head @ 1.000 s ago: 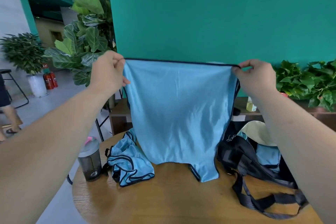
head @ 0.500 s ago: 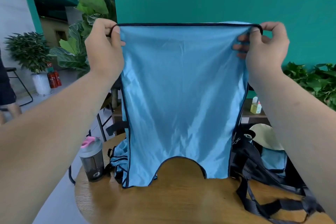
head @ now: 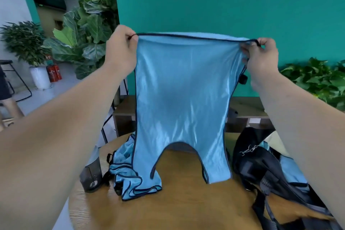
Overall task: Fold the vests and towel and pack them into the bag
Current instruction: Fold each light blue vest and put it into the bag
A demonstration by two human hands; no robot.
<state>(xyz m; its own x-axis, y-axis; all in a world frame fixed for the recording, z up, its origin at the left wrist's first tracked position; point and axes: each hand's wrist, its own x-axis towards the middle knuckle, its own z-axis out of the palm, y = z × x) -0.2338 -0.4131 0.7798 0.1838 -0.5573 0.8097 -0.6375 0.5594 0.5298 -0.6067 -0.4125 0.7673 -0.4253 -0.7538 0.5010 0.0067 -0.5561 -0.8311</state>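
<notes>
A light blue vest [head: 183,95] with dark trim hangs upside down in front of me, stretched flat. My left hand [head: 121,50] pinches its upper left corner and my right hand [head: 261,58] pinches its upper right corner. Its shoulder straps reach down to the round wooden table [head: 179,209]. A second blue vest [head: 128,179] lies crumpled on the table at the left, partly behind the hanging one. An open black bag [head: 261,166] sits at the right, with light blue cloth [head: 291,172] and something cream-coloured [head: 274,142] inside.
A dark shaker bottle [head: 91,175] stands at the table's left edge, beside the crumpled vest. The bag's straps trail over the table's right front. A low wooden shelf [head: 125,115] and potted plants stand behind, against a teal wall.
Both hands have come down from their raised position half a second ago. The vest's lower ends now touch the table; the view is slightly blurred by motion.
</notes>
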